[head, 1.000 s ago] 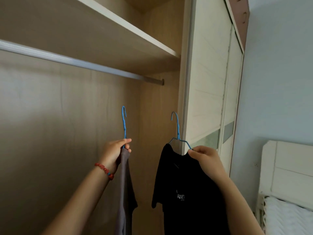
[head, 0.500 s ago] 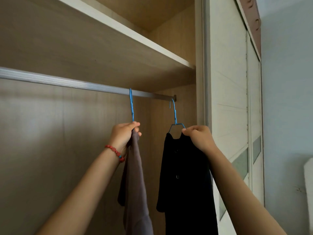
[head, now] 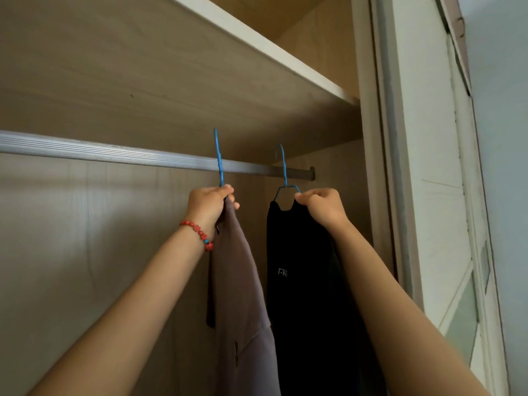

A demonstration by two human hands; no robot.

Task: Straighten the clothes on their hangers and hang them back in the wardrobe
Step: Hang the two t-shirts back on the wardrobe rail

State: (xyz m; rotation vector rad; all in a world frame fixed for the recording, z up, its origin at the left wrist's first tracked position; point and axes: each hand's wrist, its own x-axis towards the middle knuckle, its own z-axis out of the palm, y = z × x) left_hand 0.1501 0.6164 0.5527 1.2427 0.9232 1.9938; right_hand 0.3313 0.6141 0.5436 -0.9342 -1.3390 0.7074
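My left hand, with a red bead bracelet at the wrist, grips the neck of a blue wire hanger that carries a grey-brown garment. Its hook reaches above the silver wardrobe rail and crosses in front of it. My right hand pinches the shoulder of a second blue hanger holding a black t-shirt with small white lettering. That hook also rises over the rail near its right end. Whether either hook rests on the rail is not clear.
A wooden shelf spans the wardrobe just above the rail. The rail ends at the right side panel. A white sliding door stands at the right, with a pale blue wall beyond it.
Both hands have lifted the two hangers from well below the rail up to it, and the hooks now reach above the rail. The view has tilted upward and closer.
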